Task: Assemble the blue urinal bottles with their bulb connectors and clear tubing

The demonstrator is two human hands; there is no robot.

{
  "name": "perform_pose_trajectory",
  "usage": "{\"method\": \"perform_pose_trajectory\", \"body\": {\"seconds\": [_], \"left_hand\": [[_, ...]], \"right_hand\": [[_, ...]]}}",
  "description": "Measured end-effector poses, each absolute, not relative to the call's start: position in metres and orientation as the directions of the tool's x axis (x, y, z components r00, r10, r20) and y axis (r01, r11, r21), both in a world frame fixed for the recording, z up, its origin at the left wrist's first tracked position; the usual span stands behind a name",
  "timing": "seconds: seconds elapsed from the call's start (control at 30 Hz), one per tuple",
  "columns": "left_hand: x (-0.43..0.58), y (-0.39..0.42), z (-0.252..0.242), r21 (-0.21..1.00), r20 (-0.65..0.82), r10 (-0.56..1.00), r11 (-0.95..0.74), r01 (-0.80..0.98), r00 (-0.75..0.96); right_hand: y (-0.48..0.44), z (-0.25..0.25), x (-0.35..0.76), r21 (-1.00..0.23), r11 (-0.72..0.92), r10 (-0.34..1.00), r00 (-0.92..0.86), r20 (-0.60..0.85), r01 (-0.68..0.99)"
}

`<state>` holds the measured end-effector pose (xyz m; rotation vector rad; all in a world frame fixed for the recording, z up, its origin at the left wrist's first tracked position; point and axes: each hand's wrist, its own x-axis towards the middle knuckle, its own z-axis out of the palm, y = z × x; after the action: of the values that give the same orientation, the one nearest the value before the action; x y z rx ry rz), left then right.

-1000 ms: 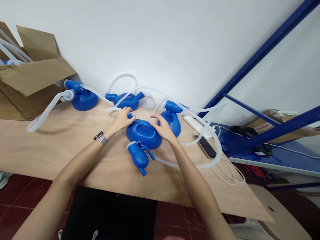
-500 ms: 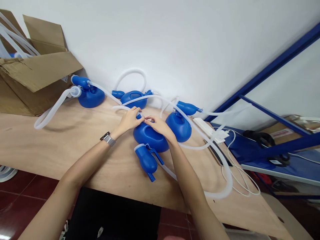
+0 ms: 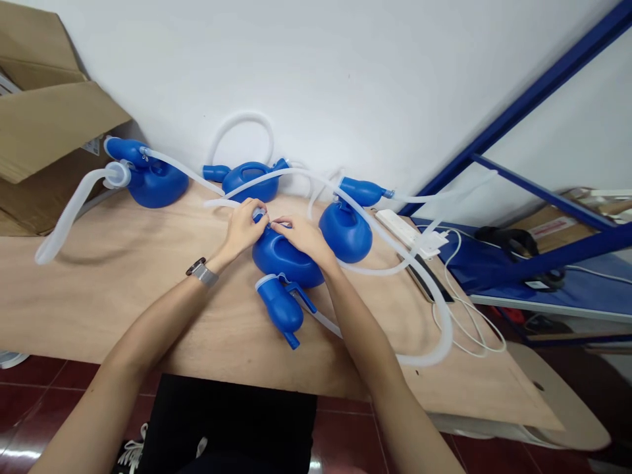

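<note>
A blue plastic vessel (image 3: 286,262) with a handled spout lies on the wooden table (image 3: 148,289) in front of me. My left hand (image 3: 244,227), with a watch on its wrist, pinches the far end of this vessel. My right hand (image 3: 301,237) rests on the vessel's top, its fingers pinched against the left hand's on the end of a translucent white tube (image 3: 434,309). The small fitting between the fingertips is hidden.
Three more blue vessels (image 3: 153,184) (image 3: 249,179) (image 3: 345,230) with white tubes lie along the white wall. An open cardboard box (image 3: 44,138) stands at the left. A white power strip (image 3: 409,234), a phone (image 3: 429,283) and cables lie at the right, beside a blue metal frame (image 3: 518,178).
My right hand moved left across the vessel until its fingertips met the left hand's. The long white tube swung out toward the table's right front. The view shifted slightly.
</note>
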<state>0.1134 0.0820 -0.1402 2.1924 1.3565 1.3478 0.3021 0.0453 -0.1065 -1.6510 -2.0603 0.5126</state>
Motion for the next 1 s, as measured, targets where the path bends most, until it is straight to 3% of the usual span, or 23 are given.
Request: {"method": "perform_pose_trajectory", "body": {"seconds": [0.2, 0.3, 0.4, 0.5, 0.6, 0.73, 0.87, 1.0], "left_hand": [[0.090, 0.088, -0.124, 0.569, 0.469, 0.789, -0.613, 0.548, 0.396], [0.074, 0.093, -0.112, 0.531, 0.348, 0.771, -0.631, 0.566, 0.533], [0.063, 0.091, -0.105, 0.446, 0.286, 0.787, -0.615, 0.650, 0.547], [0.061, 0.081, -0.102, 0.323, 0.287, 0.829, -0.556, 0.766, 0.481], [0.066, 0.067, -0.101, 0.225, 0.324, 0.859, -0.478, 0.849, 0.397], [0.078, 0.050, -0.092, 0.157, 0.383, 0.858, -0.426, 0.891, 0.343], [0.081, 0.031, -0.072, 0.163, 0.422, 0.832, -0.460, 0.873, 0.360], [0.070, 0.010, -0.068, 0.303, 0.319, 0.770, -0.635, 0.711, 0.552]], "right_hand": [[0.051, -0.118, 0.307, -0.569, 0.214, 0.974, -0.132, 0.183, 0.794], [0.050, -0.109, 0.322, -0.617, 0.338, 0.936, -0.186, 0.298, 0.711], [0.031, -0.088, 0.342, -0.636, 0.449, 0.887, -0.230, 0.399, 0.628], [-0.009, -0.078, 0.354, -0.672, 0.337, 0.941, -0.262, 0.215, 0.659], [-0.053, -0.098, 0.354, -0.579, 0.257, 0.946, -0.325, -0.015, 0.774], [-0.084, -0.143, 0.348, -0.578, 0.271, 0.938, -0.347, -0.023, 0.770], [-0.080, -0.160, 0.347, -0.713, 0.254, 0.928, -0.373, -0.011, 0.653], [-0.070, -0.161, 0.346, -0.772, 0.413, 0.881, -0.428, 0.204, 0.483]]}}
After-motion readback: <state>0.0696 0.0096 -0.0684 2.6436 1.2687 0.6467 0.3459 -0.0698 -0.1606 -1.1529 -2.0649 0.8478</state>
